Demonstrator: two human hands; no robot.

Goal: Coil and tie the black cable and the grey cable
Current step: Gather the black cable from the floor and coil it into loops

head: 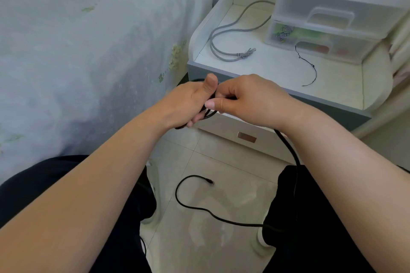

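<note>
Black cable [199, 206] slack on floor below fingers, thin, plug-tipped; coils mostly hidden inside left hand [190, 102], gripped. Right hand [248, 97] pinching a strand. Grey cable [224, 51] looped on counter [332, 86] beyond.

The white bedside table [346, 86] beyond the fingers carries the grey cable [224, 35], a black tie [309, 66] and clear drawers [341, 6].
</note>
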